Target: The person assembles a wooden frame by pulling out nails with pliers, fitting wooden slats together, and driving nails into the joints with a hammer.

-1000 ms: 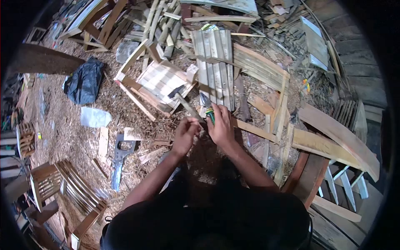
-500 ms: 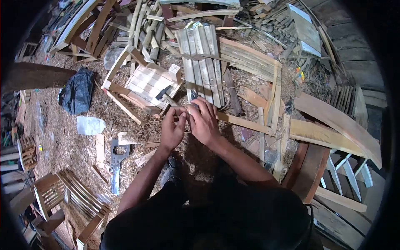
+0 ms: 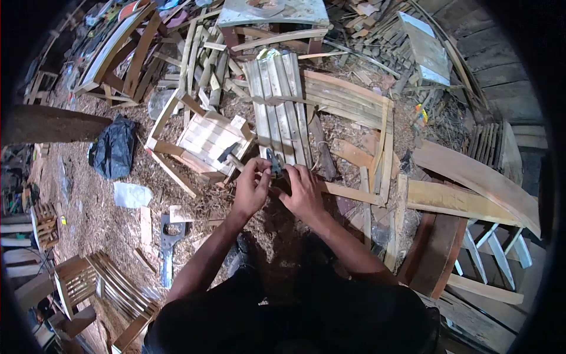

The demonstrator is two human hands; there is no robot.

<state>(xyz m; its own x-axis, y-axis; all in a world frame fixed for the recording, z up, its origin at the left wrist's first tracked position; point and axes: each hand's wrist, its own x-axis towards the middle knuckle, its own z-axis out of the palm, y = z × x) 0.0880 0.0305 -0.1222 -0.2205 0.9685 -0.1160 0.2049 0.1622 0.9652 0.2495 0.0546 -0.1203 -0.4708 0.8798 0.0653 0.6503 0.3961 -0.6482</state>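
Near the middle of the head view, my left hand has its fingers closed at a small dark tool that looks like pliers. My right hand is just right of it, fingers bent and thumb held apart; whether a fingertip touches the tool is hard to see. Just beyond my left hand a hammer lies over a slatted wooden chair, its handle pointing toward my fingers. Anything smaller between my fingertips is hidden.
A handsaw lies on the shavings at left, below a white sheet and a black plastic bag. Slatted boards lie ahead. A wooden frame and a curved plank are at right. Another slatted piece stands lower left.
My hands have moved apart slightly, the right one rightward and down. More of the dark tool shows between them. The view has tilted up a little.
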